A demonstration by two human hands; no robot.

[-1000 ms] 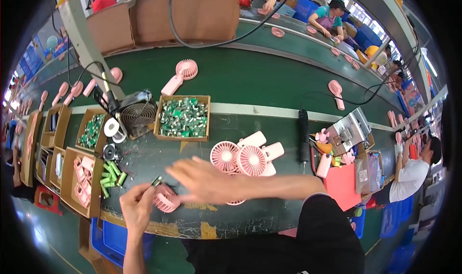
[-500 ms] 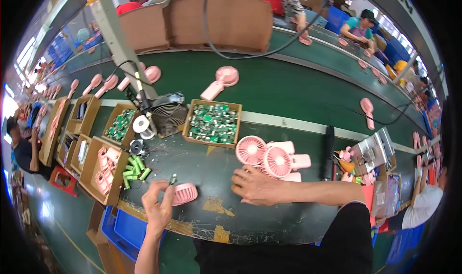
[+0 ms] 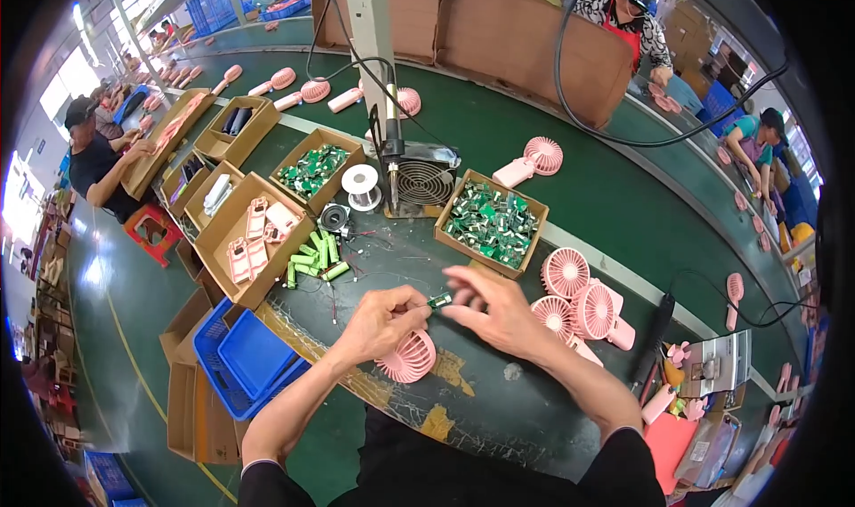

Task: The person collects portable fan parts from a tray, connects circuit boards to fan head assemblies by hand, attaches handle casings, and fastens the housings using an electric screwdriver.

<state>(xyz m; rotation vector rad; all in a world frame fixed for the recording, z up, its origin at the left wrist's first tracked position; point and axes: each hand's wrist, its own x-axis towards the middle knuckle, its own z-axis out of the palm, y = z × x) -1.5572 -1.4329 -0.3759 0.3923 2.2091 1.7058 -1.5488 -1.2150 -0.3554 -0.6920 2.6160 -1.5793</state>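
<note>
My left hand [image 3: 385,325] is closed in a pinch on a small green circuit board [image 3: 440,301]. Just below its fingers a round pink fan grille [image 3: 408,357] lies close to the table's front edge; whether the hand also touches it I cannot tell. At the board's right side is my right hand [image 3: 499,311], thumb and fingers apart around the board without closing on it. Several assembled pink handheld fans [image 3: 594,311] lie to the right of that hand. Beyond both hands stands a cardboard box of green circuit boards [image 3: 492,221].
Green battery cells [image 3: 317,257] lie left of my hands, beside a box of pink casings [image 3: 253,245]. A solder spool [image 3: 361,186] and a small ventilator [image 3: 424,182] stand behind. Beyond runs a green conveyor [image 3: 614,195] with pink fans. Co-workers sit left and across.
My right hand has left the pile of pink fans and come over to the circuit board beside my left hand. The view has turned, so the table appears shifted right.
</note>
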